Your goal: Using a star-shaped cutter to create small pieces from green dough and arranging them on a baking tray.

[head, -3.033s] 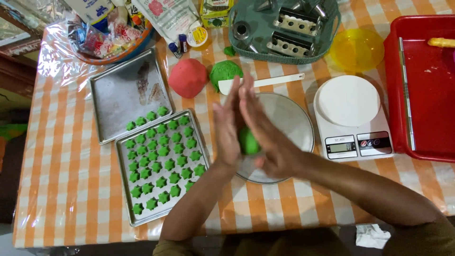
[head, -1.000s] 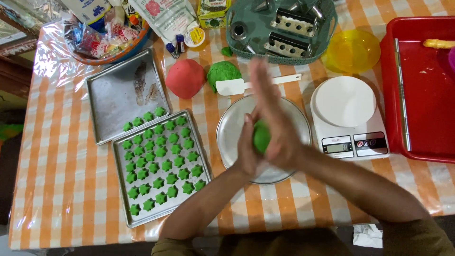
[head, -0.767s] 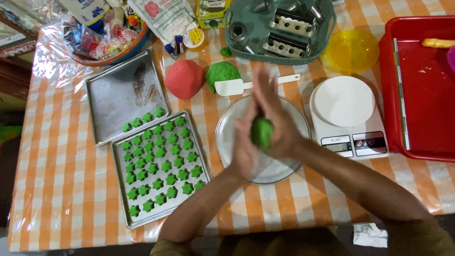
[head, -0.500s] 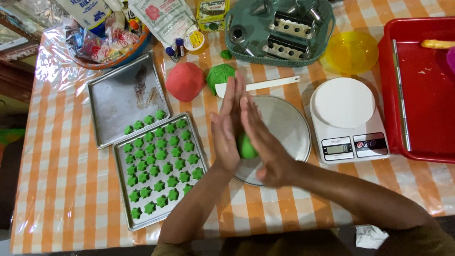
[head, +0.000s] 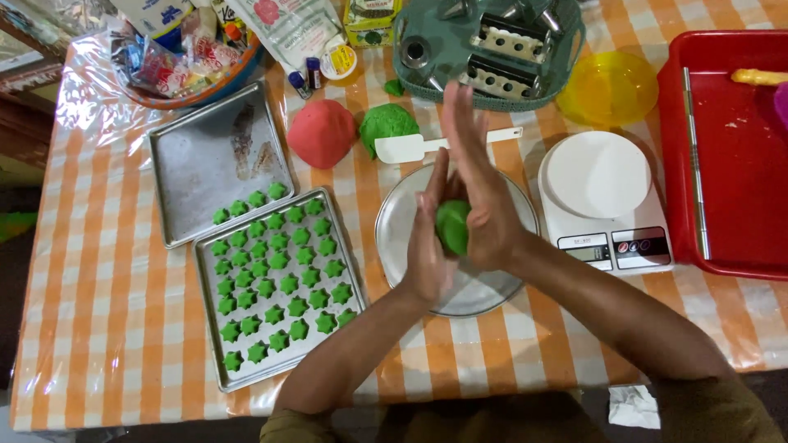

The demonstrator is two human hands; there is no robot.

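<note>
Single head-worn view, looking steeply down at table (head: pixel 74 328), close, arm's-reach range.

Bright, even light; soft shadows.

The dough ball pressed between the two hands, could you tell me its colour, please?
The dough ball is green, seen in the head view.

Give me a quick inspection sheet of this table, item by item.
Surface: table under an orange-checked cloth with clear plastic.
Job's things: green dough ball pressed between left hand and right hand, above round metal plate.
Clutter: tray of green star shapes; second tray, mostly bare; red dough; green dough lump; white spatula; scale; yellow bowl; red tray.
Grips: both palms on the ball.
Cables: nothing seen.
Surroundings: dark floor at left.
</note>
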